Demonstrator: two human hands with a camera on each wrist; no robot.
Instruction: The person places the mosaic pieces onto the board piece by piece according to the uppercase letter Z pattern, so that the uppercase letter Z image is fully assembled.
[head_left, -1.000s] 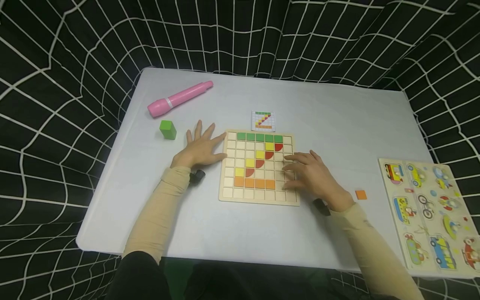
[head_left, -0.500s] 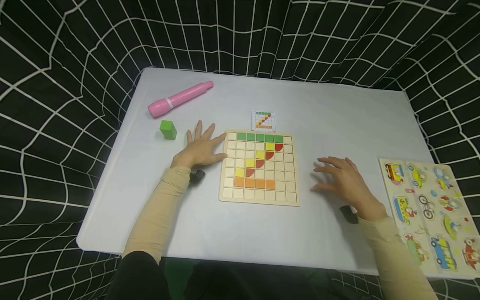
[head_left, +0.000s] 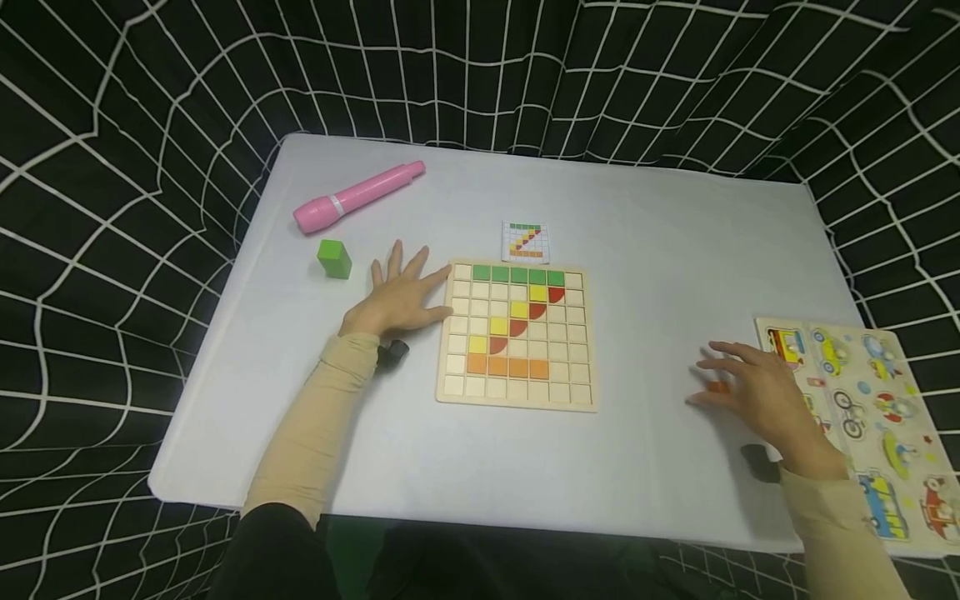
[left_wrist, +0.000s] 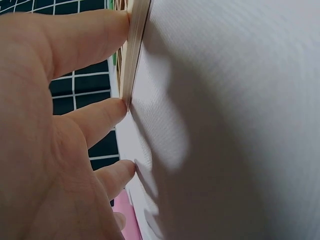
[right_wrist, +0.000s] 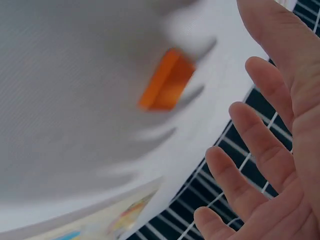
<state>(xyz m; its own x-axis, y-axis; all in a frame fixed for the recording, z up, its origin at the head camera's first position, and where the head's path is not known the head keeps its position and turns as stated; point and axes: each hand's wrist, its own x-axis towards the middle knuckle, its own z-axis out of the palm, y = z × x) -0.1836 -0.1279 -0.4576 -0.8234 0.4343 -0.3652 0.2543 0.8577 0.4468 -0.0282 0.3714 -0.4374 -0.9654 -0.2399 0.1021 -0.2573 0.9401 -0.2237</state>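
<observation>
A wooden grid board (head_left: 566, 392) holds green, yellow, red and orange tiles in a Z shape. My left hand (head_left: 397, 302) is spread flat, its thumb and a fingertip touching the board's left edge; the left wrist view shows those fingertips (left_wrist: 117, 107) against the wood. Far to the right, my right hand (head_left: 772, 404) hovers over a loose orange tile (right_wrist: 167, 82), fingers apart and slightly bent. In the right wrist view the tile lies on the white cloth, apart from the fingers, under their shadows.
Behind the board lies a small pattern card (head_left: 526, 242). A green block (head_left: 334, 259) and a pink flashlight-like object (head_left: 360, 196) are at the left. A picture puzzle board (head_left: 892, 433) sits at the right table edge, partly under the right forearm.
My right hand has moved from the grid board's right side across the table to above the loose orange tile. The left hand has stayed in place.
</observation>
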